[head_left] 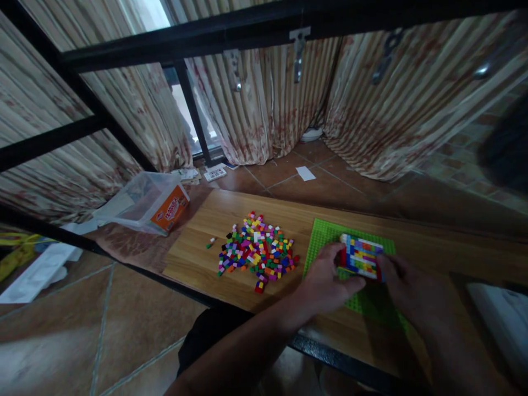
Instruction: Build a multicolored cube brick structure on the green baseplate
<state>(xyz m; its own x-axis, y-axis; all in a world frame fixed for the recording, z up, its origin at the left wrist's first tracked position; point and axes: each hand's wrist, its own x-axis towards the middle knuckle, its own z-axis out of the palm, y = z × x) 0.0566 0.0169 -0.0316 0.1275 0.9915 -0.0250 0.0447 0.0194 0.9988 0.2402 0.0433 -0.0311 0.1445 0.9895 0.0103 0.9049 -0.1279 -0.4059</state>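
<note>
At four o'clock, block (363, 256) gripped two-handed

At nine o'clock sits a clear tub (171, 209), its contents hard to make out. Loose bricks (256, 248) heap at six o'clock. The left hand (325, 276) pinches the block's nine o'clock end, thumb at the near edge; the right hand (410, 289) grips its three o'clock end. Between them, it sits over the green plate (329, 231); contact is unclear.
</note>
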